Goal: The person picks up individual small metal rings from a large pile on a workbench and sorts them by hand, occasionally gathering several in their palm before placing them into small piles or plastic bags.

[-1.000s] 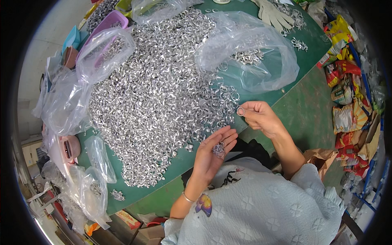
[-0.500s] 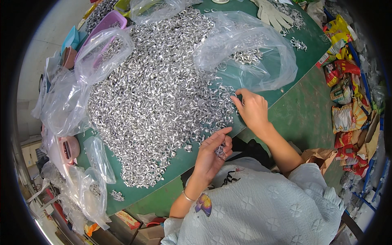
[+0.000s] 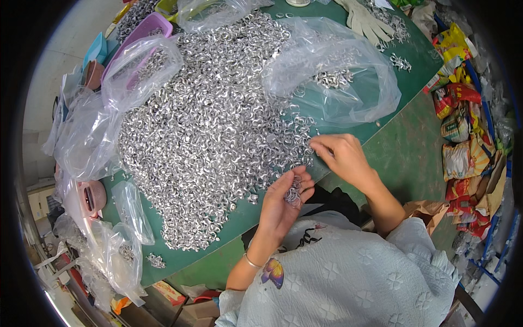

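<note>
A broad heap of small, shiny, curved metal pieces (image 3: 212, 120) covers much of the green tabletop (image 3: 239, 218). My left hand (image 3: 279, 204), palm up at the heap's near right edge, cups several thin metal rings (image 3: 293, 197) in its curled fingers. Just to the right and a little farther off is my right hand (image 3: 344, 157). Its thumb and forefinger are pinched together over the heap's right fringe; whatever sits between the tips is too small to make out. A clear plastic bag (image 3: 370, 103) with more metal pieces inside lies beyond my right hand.
More clear bags (image 3: 87, 141) lie along the left side, near a purple basket (image 3: 158, 22) and a pink container (image 3: 93, 197). A pale glove (image 3: 366, 23) rests at the far right. Colourful packets (image 3: 460, 114) are stacked beyond the table's right edge.
My right hand has drawn back slightly toward me, its thumb and forefinger closing into a pinch. My left fingers have curled upward, showing more of the rings in the palm.
</note>
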The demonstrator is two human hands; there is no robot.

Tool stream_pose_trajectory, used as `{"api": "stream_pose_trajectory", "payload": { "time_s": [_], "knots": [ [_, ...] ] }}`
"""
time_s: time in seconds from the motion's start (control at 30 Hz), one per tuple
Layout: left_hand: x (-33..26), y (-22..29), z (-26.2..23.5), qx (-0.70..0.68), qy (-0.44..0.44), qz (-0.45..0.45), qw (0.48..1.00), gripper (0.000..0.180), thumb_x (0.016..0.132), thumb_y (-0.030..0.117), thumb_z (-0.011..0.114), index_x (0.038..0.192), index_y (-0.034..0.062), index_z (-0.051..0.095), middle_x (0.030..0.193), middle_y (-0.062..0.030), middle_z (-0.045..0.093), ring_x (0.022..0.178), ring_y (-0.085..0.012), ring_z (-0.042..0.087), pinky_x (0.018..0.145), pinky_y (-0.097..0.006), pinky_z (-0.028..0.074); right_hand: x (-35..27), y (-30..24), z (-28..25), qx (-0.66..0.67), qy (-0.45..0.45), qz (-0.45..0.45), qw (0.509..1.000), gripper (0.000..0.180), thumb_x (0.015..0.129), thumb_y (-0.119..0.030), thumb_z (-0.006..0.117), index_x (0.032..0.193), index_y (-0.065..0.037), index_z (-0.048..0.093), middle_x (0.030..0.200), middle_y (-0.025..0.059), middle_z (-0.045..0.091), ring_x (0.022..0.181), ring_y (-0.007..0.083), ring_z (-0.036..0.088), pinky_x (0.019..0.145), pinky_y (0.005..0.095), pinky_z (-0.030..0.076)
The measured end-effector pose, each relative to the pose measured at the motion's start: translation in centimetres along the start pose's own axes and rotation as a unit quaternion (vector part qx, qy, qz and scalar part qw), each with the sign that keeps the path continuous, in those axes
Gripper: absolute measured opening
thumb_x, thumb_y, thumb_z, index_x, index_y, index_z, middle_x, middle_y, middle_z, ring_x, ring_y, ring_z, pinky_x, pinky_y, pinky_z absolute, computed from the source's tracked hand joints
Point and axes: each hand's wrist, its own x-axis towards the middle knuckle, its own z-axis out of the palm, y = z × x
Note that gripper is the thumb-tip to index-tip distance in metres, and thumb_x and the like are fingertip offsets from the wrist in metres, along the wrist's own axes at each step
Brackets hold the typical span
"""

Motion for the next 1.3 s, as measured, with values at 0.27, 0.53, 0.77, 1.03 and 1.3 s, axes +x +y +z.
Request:
{"api": "stream_pose_trajectory", "payload": {
  "time_s": [0.27, 0.53, 0.77, 1.03, 1.3],
  "knots": [
    [-0.1, 0.1, -0.6, 0.012, 0.003, -0.011, 1.000, 0.023, 0.084, 0.009, 0.050, 0.103, -0.0031, 0.055, 0.090, -0.0080, 0.057, 0.080, -0.0170, 0.056, 0.065, -0.027, 0.052, 1.6, 1.0, 0.9, -0.138, 0.099, 0.012, 0.985, 0.016, 0.081, -0.015, 0.058, 0.094, -0.007, 0.059, 0.069, 0.0143, 0.061, 0.061, 0.0342, 0.058, 0.051, 0.0428, 0.043],
    [-0.1, 0.2, -0.9, 0.007, -0.003, -0.010, 1.000, 0.028, 0.081, 0.003, 0.049, 0.108, -0.0048, 0.053, 0.090, -0.0090, 0.057, 0.082, -0.0181, 0.057, 0.069, -0.028, 0.052, 2.5, 2.1, 1.9, -0.146, 0.131, -0.037, 0.980, 0.019, 0.077, -0.018, 0.064, 0.092, -0.006, 0.063, 0.065, 0.0127, 0.060, 0.055, 0.0303, 0.056, 0.049, 0.0367, 0.042],
    [0.0, 0.1, -1.2, -0.010, -0.033, -0.017, 0.999, 0.027, 0.084, 0.001, 0.046, 0.108, -0.0057, 0.054, 0.091, -0.0094, 0.059, 0.081, -0.0165, 0.059, 0.073, -0.028, 0.052, 3.3, 1.7, 2.3, -0.048, 0.102, 0.030, 0.993, 0.015, 0.074, -0.012, 0.067, 0.085, -0.003, 0.063, 0.052, 0.0087, 0.049, 0.043, 0.0220, 0.044, 0.043, 0.0324, 0.035],
    [0.0, 0.3, -1.0, -0.006, -0.009, -0.008, 1.000, 0.030, 0.083, 0.004, 0.049, 0.111, -0.0058, 0.052, 0.093, -0.0097, 0.058, 0.084, -0.0187, 0.058, 0.072, -0.028, 0.052, 2.6, 1.1, 1.6, 0.092, 0.142, 0.043, 0.985, 0.009, 0.075, -0.004, 0.065, 0.082, -0.001, 0.062, 0.049, 0.0021, 0.041, 0.044, 0.0075, 0.035, 0.042, 0.0251, 0.029],
    [-0.1, 0.6, -0.7, -0.016, -0.039, 0.000, 0.999, 0.038, 0.088, 0.008, 0.045, 0.122, -0.0076, 0.043, 0.118, -0.0189, 0.051, 0.109, -0.0255, 0.052, 0.093, -0.035, 0.042, 2.1, 0.5, 1.2, 0.248, 0.085, 0.086, 0.961, 0.008, 0.079, -0.004, 0.063, 0.086, 0.001, 0.063, 0.056, -0.0079, 0.045, 0.052, -0.0007, 0.034, 0.046, 0.0175, 0.025]
  ]
}}
